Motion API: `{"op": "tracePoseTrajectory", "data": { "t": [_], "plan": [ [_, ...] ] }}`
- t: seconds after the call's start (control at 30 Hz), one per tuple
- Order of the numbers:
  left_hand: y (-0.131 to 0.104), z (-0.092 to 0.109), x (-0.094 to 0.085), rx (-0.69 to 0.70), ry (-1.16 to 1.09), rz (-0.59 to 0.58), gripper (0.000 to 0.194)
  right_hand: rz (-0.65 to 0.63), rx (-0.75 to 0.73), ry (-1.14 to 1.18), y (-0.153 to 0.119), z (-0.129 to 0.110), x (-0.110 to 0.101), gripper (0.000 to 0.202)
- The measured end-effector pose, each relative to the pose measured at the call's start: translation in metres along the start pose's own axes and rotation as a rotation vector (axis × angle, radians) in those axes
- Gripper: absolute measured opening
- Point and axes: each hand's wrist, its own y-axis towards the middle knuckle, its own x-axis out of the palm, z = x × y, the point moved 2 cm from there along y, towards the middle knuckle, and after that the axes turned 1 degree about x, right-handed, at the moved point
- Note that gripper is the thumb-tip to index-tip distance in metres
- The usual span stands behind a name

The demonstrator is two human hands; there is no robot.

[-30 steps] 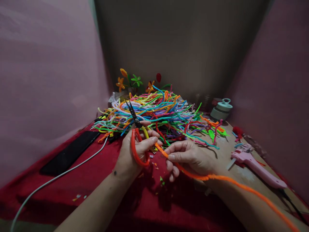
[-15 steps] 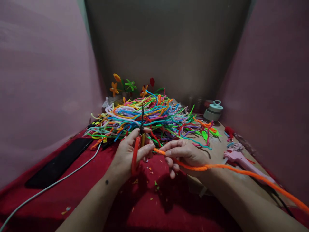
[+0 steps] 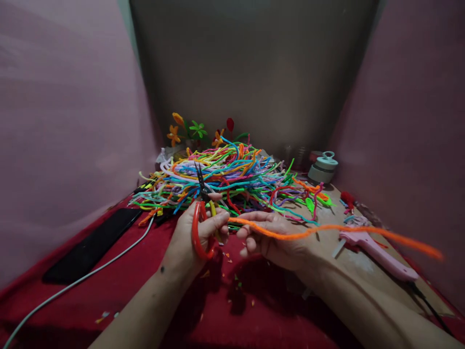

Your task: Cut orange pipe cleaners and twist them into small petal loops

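My left hand [image 3: 194, 228] is wrapped round long-nose pliers [image 3: 202, 182] with red and yellow handles. The black jaws point up and stand slightly apart. Between the thumb and fingertips of the same hand is the near end of an orange pipe cleaner [image 3: 337, 227]. To its right, my right hand [image 3: 271, 237] has its fingers curled about the pipe cleaner close to that end. The long free part runs over the right wrist and sticks out to the right, its tip blurred.
Behind my hands is a heap of coloured pipe cleaners [image 3: 225, 169], with pipe-cleaner flowers [image 3: 198, 129] beyond. A pink glue gun [image 3: 378, 252] rests on a board at right, near a pale green container [image 3: 323, 167]. At left lie a black flat object [image 3: 90, 245] and a white cable [image 3: 119, 257].
The pliers have tilted left and their jaws have parted. The pipe cleaner's free part has swung upward, its far tip now in view. My right hand has shifted slightly left.
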Motion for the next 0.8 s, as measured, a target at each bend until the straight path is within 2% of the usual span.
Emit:
{"op": "tracePoseTrajectory", "data": {
  "t": [0.1, 0.2, 0.33, 0.6, 0.8],
  "plan": [
    [0.0023, -0.0039, -0.0011, 0.001, -0.051, 0.025, 0.047, 0.073, -0.132, -0.065, 0.0002, 0.0040, 0.0053, 0.025],
    [0.0026, -0.0062, 0.0000, 0.019, -0.027, 0.012, 0.048, 0.190, -0.284, -0.131, -0.0001, 0.0030, 0.0076, 0.018],
    [0.0008, -0.0068, 0.0025, 0.019, -0.003, 0.000, 0.044, 0.314, -0.390, -0.161, -0.0007, -0.0017, 0.0055, 0.011],
    [-0.0015, -0.0106, 0.0023, -0.009, -0.052, -0.027, 0.042, 0.248, -0.407, -0.199, -0.0020, -0.0015, 0.0088, 0.010],
    [-0.0043, -0.0093, 0.0044, -0.019, 0.030, -0.066, 0.041, 0.236, -0.406, -0.183, -0.0026, -0.0029, 0.0099, 0.009]
  ]
}}
